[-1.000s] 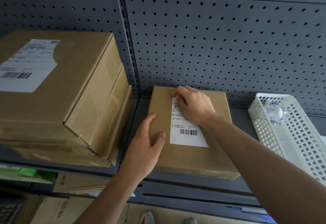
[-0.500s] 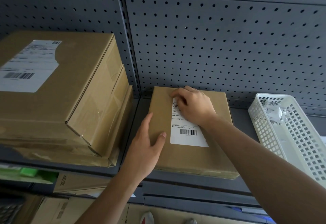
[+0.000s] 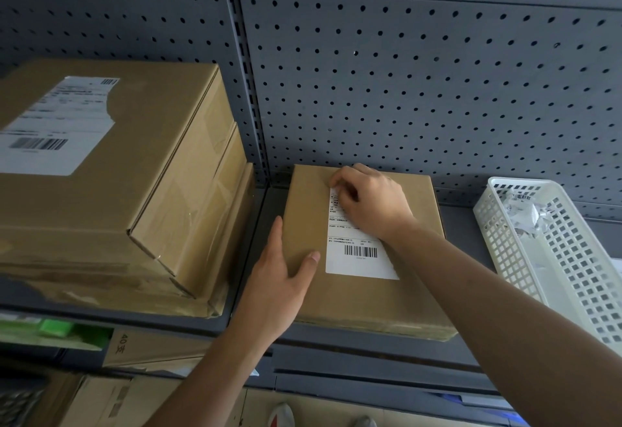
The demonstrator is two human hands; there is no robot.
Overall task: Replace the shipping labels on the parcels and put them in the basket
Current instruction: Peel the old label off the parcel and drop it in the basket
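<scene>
Work on the small parcel looked to be at the peeling stage: it lay flat on the grey shelf, between a stack of larger boxes and the white plastic basket, not yet in it. The right hand had its fingers curled and bunched on the far left corner of the shipping label, picking at its edge; whether the corner had lifted could not be made out, and the rest of the label lay flat. The left hand braced the parcel's left edge, fingers straight along the side and thumb resting on top. Crumpled white paper lay in the basket, but no parcel. By my judgement, stripping this label, sticking on a new one and basketing the parcel were all left to do; no fresh label was in view
</scene>
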